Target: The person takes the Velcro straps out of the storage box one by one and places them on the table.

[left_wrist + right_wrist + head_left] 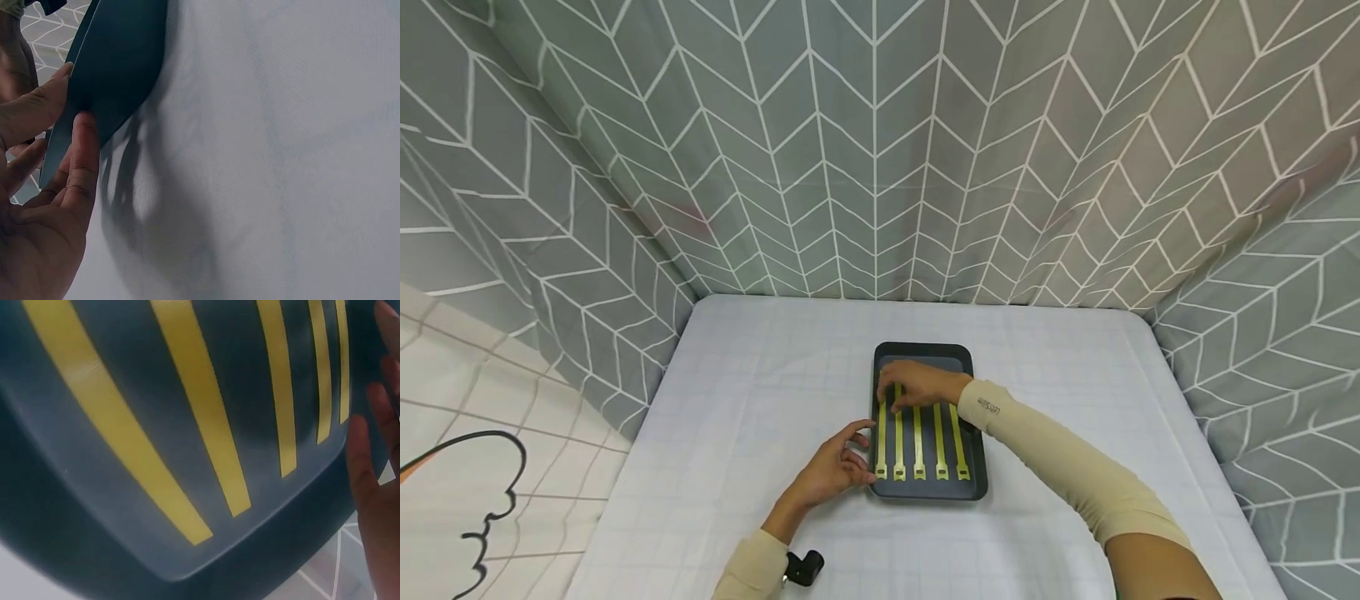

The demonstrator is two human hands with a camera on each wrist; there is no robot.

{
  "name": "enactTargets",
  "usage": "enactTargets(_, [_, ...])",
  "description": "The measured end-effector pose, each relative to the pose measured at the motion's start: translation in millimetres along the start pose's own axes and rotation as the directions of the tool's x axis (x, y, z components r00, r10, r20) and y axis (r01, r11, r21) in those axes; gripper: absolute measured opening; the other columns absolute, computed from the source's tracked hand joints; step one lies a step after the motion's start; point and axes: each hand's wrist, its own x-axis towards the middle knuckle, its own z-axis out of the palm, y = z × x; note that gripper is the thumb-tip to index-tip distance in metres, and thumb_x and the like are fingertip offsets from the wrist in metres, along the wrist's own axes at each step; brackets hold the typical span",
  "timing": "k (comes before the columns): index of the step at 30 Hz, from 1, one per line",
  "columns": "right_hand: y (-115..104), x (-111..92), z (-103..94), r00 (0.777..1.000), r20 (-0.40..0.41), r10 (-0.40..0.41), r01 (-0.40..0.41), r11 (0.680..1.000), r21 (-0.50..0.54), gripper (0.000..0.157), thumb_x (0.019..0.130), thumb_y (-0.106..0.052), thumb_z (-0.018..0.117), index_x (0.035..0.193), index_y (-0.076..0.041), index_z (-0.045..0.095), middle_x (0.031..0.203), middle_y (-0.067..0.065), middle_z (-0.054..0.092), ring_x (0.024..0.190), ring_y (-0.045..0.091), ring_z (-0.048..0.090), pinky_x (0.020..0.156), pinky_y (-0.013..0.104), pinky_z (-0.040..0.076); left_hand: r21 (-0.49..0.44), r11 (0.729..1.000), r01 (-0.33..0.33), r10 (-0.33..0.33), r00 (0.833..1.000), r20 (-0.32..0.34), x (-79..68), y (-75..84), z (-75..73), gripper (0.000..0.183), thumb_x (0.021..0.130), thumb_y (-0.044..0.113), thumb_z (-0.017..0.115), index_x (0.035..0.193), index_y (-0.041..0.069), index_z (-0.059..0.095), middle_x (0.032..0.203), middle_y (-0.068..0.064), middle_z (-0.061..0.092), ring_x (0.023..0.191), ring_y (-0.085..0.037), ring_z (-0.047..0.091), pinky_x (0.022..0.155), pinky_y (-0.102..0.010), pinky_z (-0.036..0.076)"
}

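Note:
A dark grey rectangular tray (928, 493) lies on the white cloth. In it, several flat yellow cable straps (919, 446) lie side by side, slotted heads toward the near end. My left hand (827, 475) is at the tray's left side, fingertips (85, 128) touching its outer wall in the left wrist view. My right hand (921, 383) reaches over the far left part of the tray, covering the upper stretches of some straps. In the right wrist view, its extended fingers (359, 447) are beside the outermost strap (344, 375), and the straps' plain ends lie flat.
The white-covered table (760, 358) extends around the tray. Grey patterned curtains (872, 167) hang behind it and on both sides. A small black device (805, 568) sits at my left wrist. My right forearm, in a beige sleeve (1060, 467), crosses the tray's right side.

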Motion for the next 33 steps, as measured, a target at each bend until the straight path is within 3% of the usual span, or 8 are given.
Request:
enactTargets(7, [4, 11, 5.1, 0.999, -0.009, -0.047, 0.048, 0.993, 0.105, 0.018, 0.083, -0.014, 0.083, 0.100, -0.010, 0.077, 0.104, 0.002, 0.068, 0.101, 0.018, 0.063, 0.094, 0.032, 0.051, 0.015, 1.000, 0.001, -0.001, 1.000, -0.003, -0.6, 0.8, -0.9, 0.084, 0.078, -0.010, 0.078, 0.151, 0.007, 0.039, 0.125, -0.023, 0.050, 0.088, -0.021, 0.064, 0.066, -0.020, 0.052])
enactTargets(14, [2, 17, 11.8, 1.000, -0.008, 0.004, -0.004, 0.996, 0.085, 0.012, 0.081, -0.018, 0.085, 0.091, -0.015, 0.080, 0.098, -0.004, 0.068, 0.096, 0.013, 0.062, 0.090, 0.028, 0.051, 0.016, 1.000, 0.004, -0.004, 1.000, -0.004, -0.2, -0.1, -0.4, 0.084, 0.078, -0.009, 0.079, 0.150, 0.008, 0.040, 0.126, -0.024, 0.050, 0.092, -0.027, 0.065, 0.066, -0.019, 0.052])
enactTargets(33, [1, 12, 31.2, 0.998, -0.058, 0.008, -0.007, 1.000, 0.021, 0.010, 0.081, -0.024, 0.085, 0.088, -0.019, 0.081, 0.094, -0.006, 0.062, 0.091, 0.011, 0.058, 0.082, 0.026, 0.050, 0.000, 1.000, -0.004, 0.004, 1.000, 0.004, 0.3, -0.5, -0.3, 0.084, 0.077, -0.012, 0.078, 0.150, 0.008, 0.040, 0.127, -0.022, 0.048, 0.090, -0.026, 0.066, 0.067, -0.021, 0.053])
